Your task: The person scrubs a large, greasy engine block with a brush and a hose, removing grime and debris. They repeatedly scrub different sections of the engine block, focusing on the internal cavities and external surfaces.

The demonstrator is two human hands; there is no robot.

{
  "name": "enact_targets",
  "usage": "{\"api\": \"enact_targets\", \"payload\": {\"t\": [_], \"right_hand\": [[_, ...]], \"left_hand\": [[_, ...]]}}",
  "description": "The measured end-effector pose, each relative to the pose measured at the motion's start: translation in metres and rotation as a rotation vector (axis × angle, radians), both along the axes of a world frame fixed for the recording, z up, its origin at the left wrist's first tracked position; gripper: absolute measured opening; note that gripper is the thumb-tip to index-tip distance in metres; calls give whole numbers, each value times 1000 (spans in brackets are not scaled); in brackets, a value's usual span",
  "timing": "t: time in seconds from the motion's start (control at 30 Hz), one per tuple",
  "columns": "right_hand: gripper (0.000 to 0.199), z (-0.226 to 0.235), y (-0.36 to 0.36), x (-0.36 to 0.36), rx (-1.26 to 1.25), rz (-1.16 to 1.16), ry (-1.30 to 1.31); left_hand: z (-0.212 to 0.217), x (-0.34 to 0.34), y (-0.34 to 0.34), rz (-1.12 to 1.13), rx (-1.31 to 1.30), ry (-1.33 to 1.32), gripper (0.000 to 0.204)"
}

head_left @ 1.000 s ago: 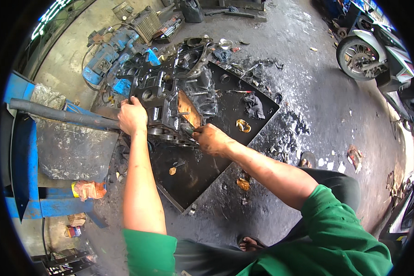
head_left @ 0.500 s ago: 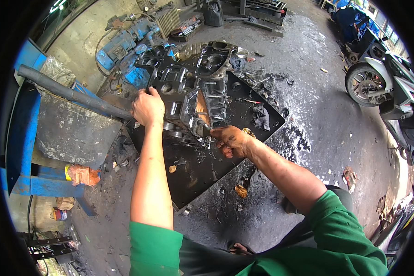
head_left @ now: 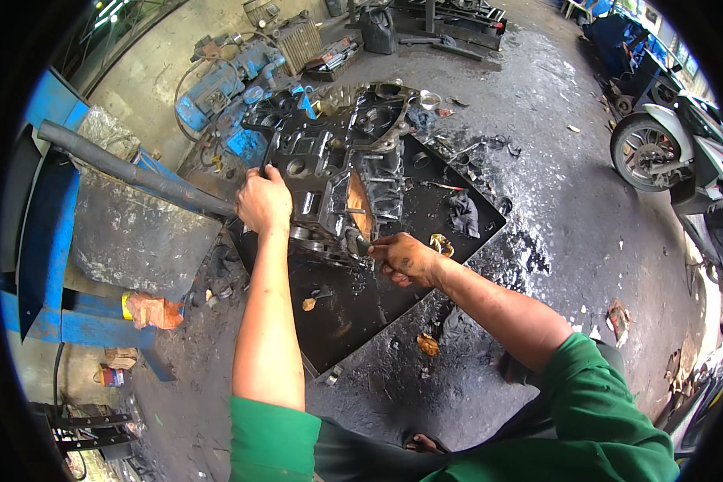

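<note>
A: I'm watching from far off; where do you have the engine block [head_left: 329,153]?

B: I see it just toward 11 o'clock from the middle of my view, on a black tray [head_left: 361,309] that lies on the grey floor [head_left: 538,104]. Taking the block as the hub, a tan face [head_left: 358,207] shows on its 5 o'clock side

A: And your left grip [head_left: 263,201]?

B: It sits at 8 o'clock, thumb on the block's edge. The other fingers are hidden, so I can't tell how far it is closed. A dark pipe [head_left: 140,171] runs in from 9 o'clock and its end meets the hand; I can't tell whether they touch

A: The right grip [head_left: 410,261]?

B: At 5 o'clock, fingers closed on a small dark piece [head_left: 364,244] beside the block's near corner. I can't make out what it is

A: Anything else around?

B: I have a dark rag [head_left: 463,215] on the tray toward 4 o'clock, a brown scrap [head_left: 308,304] on it near 6, a blue motor [head_left: 210,98] at 10, and a motorcycle [head_left: 659,153] well apart at 3
</note>
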State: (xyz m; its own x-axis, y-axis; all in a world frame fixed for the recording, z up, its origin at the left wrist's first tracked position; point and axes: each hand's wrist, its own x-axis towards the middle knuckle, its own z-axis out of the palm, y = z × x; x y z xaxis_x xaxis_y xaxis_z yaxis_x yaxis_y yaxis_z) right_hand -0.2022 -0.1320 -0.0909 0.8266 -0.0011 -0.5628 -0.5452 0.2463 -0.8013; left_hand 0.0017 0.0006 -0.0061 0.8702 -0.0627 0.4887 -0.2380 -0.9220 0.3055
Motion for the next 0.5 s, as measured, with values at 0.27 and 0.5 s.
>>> {"api": "enact_targets", "payload": {"t": [0.27, 0.5], "right_hand": [[34, 6, -18, 33, -1002, 432, -278], [37, 33, -13, 12, -974, 265, -243]], "left_hand": [[4, -3, -2, 7, -9, 59, 41], [5, -4, -3, 29, 4, 65, 41]]}}
